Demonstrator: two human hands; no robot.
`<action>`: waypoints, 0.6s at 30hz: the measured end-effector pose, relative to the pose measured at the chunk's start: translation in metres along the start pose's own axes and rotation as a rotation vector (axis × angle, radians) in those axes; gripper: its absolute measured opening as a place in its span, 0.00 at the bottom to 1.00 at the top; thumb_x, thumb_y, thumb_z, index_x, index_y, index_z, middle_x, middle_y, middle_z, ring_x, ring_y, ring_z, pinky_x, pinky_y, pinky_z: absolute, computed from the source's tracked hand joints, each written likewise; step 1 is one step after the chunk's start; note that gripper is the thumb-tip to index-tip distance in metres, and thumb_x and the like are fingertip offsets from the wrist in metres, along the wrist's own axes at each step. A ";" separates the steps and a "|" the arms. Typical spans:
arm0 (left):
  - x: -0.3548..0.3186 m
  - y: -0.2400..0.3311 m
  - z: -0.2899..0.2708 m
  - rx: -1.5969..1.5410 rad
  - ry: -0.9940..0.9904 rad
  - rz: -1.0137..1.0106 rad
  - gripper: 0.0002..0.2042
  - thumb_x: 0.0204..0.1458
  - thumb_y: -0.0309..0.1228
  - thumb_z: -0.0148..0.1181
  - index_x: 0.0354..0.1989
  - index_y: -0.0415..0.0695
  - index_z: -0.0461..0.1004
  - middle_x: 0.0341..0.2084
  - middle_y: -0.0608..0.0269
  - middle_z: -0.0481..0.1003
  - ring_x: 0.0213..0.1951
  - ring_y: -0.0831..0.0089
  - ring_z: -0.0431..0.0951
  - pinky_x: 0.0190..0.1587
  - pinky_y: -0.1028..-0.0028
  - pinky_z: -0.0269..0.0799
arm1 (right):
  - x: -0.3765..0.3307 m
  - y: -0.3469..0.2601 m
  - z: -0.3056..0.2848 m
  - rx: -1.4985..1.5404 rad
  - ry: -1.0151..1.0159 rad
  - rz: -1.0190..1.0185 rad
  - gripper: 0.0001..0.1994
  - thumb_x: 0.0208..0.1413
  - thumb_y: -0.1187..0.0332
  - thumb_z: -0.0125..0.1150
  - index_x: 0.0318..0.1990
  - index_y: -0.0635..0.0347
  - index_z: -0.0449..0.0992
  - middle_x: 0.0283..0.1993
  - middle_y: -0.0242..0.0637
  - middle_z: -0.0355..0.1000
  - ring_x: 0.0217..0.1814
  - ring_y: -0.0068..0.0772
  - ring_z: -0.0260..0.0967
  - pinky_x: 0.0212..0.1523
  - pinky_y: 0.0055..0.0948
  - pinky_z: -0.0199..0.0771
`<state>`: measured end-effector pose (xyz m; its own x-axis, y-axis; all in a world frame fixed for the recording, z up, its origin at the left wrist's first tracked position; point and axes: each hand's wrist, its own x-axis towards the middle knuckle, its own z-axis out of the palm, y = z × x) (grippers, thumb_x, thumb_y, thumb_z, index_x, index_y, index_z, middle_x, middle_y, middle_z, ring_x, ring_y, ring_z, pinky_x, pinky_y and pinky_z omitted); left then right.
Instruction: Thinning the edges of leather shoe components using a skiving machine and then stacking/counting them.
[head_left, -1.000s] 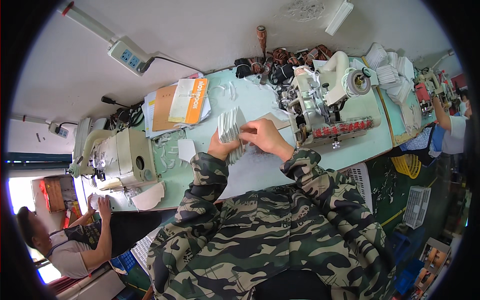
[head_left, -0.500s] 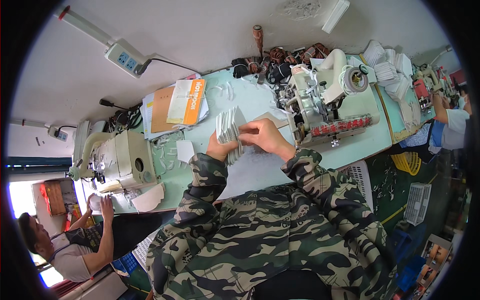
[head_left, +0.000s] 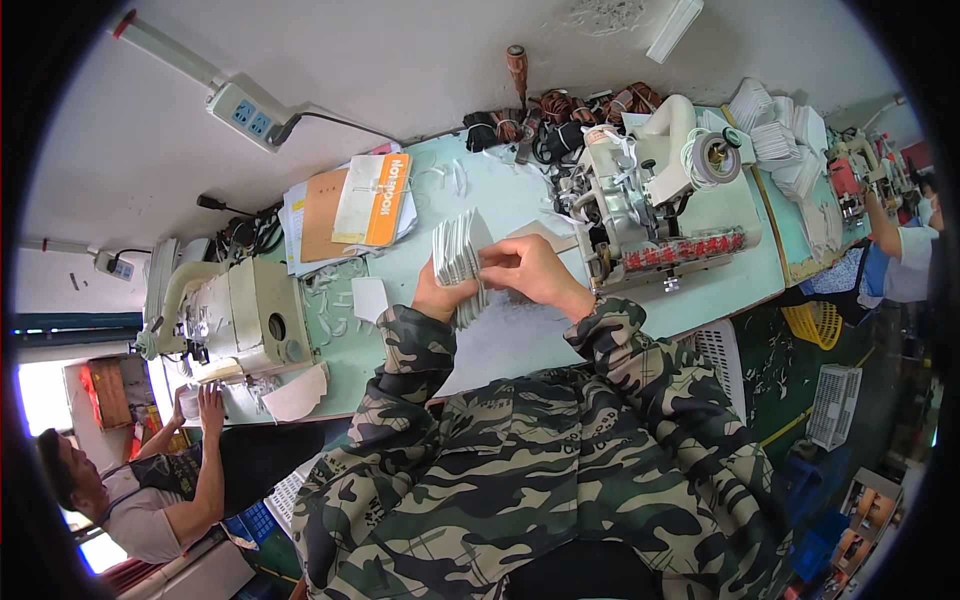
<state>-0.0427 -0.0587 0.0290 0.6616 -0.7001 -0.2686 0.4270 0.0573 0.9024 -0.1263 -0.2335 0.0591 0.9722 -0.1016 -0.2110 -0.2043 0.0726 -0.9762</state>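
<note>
A stack of thin white flat pieces (head_left: 457, 248) stands on edge above the table, its layers slightly fanned. Wrapped round its lower left side, my left hand (head_left: 436, 297) grips it. My right hand (head_left: 537, 275) is closed at the stack's right edge, with thumb and fingers pinching there; the exact pieces between the fingertips are hidden. Behind my right hand, a flat brown piece (head_left: 541, 232) lies on the pale green table (head_left: 455, 376). One loose white piece (head_left: 370, 298) rests on the table left of my left hand.
A sewing-type machine (head_left: 660, 200) stands to the right, another machine (head_left: 250, 320) to the left. Notebooks (head_left: 366, 212), cord bundles (head_left: 575, 110) and a screwdriver (head_left: 516, 70) lie toward the wall. A co-worker (head_left: 150, 500) works at left; white stacks (head_left: 780, 145) sit far right.
My hands and the white stack keep almost the same place and grip. At left, the co-worker's hands have shifted slightly; at far right, another person's arm has moved a little.
</note>
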 end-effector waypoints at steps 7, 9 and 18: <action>-0.002 0.003 0.004 -0.002 -0.006 0.007 0.27 0.39 0.17 0.59 0.53 0.34 0.64 0.42 0.54 0.75 0.42 0.67 0.77 0.46 0.69 0.74 | 0.000 0.002 -0.001 -0.008 0.000 -0.007 0.14 0.50 0.77 0.64 0.45 0.75 0.75 0.34 0.42 0.78 0.33 0.25 0.76 0.35 0.23 0.78; -0.002 0.004 0.003 0.007 -0.022 0.020 0.27 0.39 0.18 0.59 0.53 0.34 0.63 0.41 0.54 0.75 0.42 0.67 0.77 0.45 0.69 0.75 | 0.000 0.003 -0.002 -0.018 -0.006 -0.013 0.14 0.50 0.77 0.64 0.45 0.75 0.75 0.34 0.42 0.78 0.33 0.25 0.76 0.35 0.23 0.78; -0.003 0.003 0.003 0.044 -0.016 0.086 0.30 0.39 0.19 0.61 0.55 0.35 0.61 0.41 0.56 0.74 0.42 0.68 0.77 0.45 0.68 0.75 | 0.001 0.005 -0.003 0.048 -0.034 -0.015 0.14 0.51 0.77 0.63 0.45 0.73 0.76 0.36 0.41 0.78 0.35 0.25 0.76 0.37 0.24 0.78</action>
<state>-0.0451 -0.0589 0.0329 0.6845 -0.7054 -0.1842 0.3410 0.0865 0.9361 -0.1270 -0.2367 0.0535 0.9786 -0.0697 -0.1938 -0.1847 0.1187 -0.9756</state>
